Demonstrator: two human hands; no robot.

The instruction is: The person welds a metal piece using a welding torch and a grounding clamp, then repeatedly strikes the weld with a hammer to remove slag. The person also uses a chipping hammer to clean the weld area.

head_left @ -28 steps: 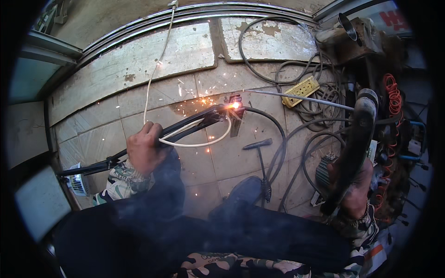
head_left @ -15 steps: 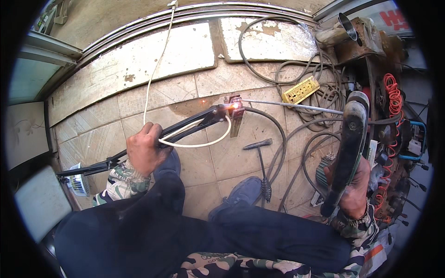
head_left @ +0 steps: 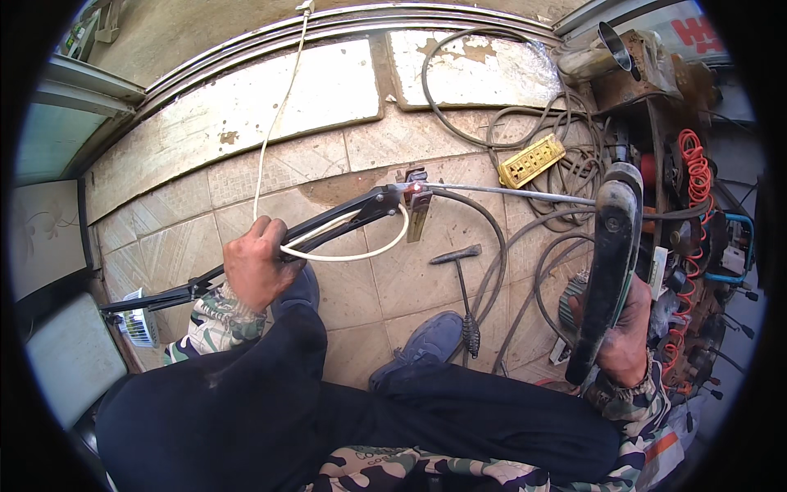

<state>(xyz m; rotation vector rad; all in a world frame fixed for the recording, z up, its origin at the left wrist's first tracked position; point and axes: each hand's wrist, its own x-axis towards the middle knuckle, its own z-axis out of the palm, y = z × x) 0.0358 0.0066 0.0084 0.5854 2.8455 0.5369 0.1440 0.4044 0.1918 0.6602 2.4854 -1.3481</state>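
My left hand (head_left: 256, 262) is closed around a black metal folding arm (head_left: 332, 220), which a white cable (head_left: 361, 257) runs along and loops below. The arm's far end meets a small rusty metal clamp (head_left: 418, 215), where a reddish glow shows at the joint. My right hand (head_left: 625, 336) grips a worn black electrode holder (head_left: 608, 279), partly hiding the fingers. From its jaws a thin grey welding rod (head_left: 516, 193) reaches left, its tip at the glowing spot. A chipping hammer (head_left: 461, 283) with a coiled-wire handle lies on the tiles between them, beside my shoe (head_left: 430, 340).
A yellow power strip (head_left: 531, 161) lies among coiled dark cables (head_left: 574, 180). Two pale boards (head_left: 270, 107) line the door track. On the right is a cluttered rack with a red coiled hose (head_left: 693, 164). A white basket (head_left: 139, 324) stands at the left.
The bright orange-white glow at the joint has shrunk to a small dim red spot. My right hand and the electrode holder have shifted slightly left. My left hand stays put.
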